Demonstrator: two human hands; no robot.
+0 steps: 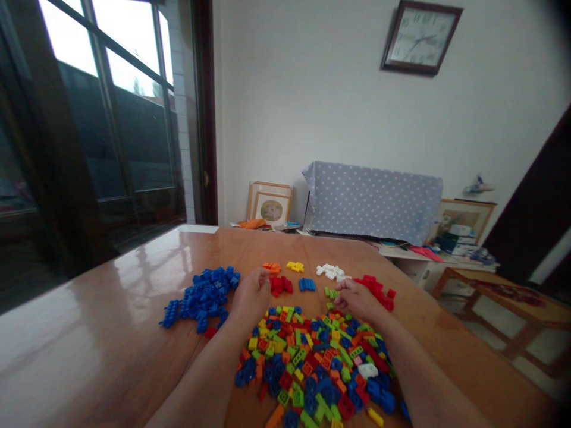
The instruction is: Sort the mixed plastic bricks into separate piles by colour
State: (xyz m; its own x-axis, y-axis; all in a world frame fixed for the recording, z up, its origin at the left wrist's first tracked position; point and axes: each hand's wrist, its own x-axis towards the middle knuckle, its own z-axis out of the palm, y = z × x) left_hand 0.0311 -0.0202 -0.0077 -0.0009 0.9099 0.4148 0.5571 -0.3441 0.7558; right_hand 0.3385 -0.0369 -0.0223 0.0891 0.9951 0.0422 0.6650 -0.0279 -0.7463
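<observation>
My left hand [253, 292] is closed with its fingers curled at the left side of a small group of red bricks [282, 285]. Orange bricks [271, 267] lie just beyond its fingertips; what it holds, if anything, is hidden. My right hand [359, 298] has its fingers drawn together beside a few lime green bricks [331, 293], and I cannot make out what is between them. Below and between both hands spreads a big mixed heap of toy building bricks [314, 356] in several colours. Blue bricks [307, 285] stand in a neat short row between the hands.
A pile of blue bricks [207, 292] lies left of my left hand. Farther back on the wooden table [111, 333] are yellow bricks [295, 267] and white bricks [329, 271]. More red bricks [378, 290] lie beyond my right wrist. A cloth-covered object [375, 199] stands behind the table.
</observation>
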